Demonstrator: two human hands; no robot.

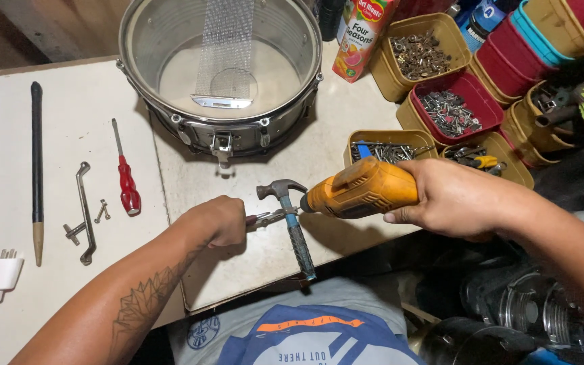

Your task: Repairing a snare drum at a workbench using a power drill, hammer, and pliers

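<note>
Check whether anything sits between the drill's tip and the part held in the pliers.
The hammer lies right there: its handle crosses the spot where the drill in the right hand meets the pliers gripped by the left hand. The clamped part itself is too small to make out.

White table (69, 101): drum (221, 67), hammer (293, 223), screwdriver (126, 177)

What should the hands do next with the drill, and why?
Probably steady the pliers first. The right hand aims the orange drill at a small part pinched in pliers held by the left hand, resting across the hammer, so it could slip.
</note>
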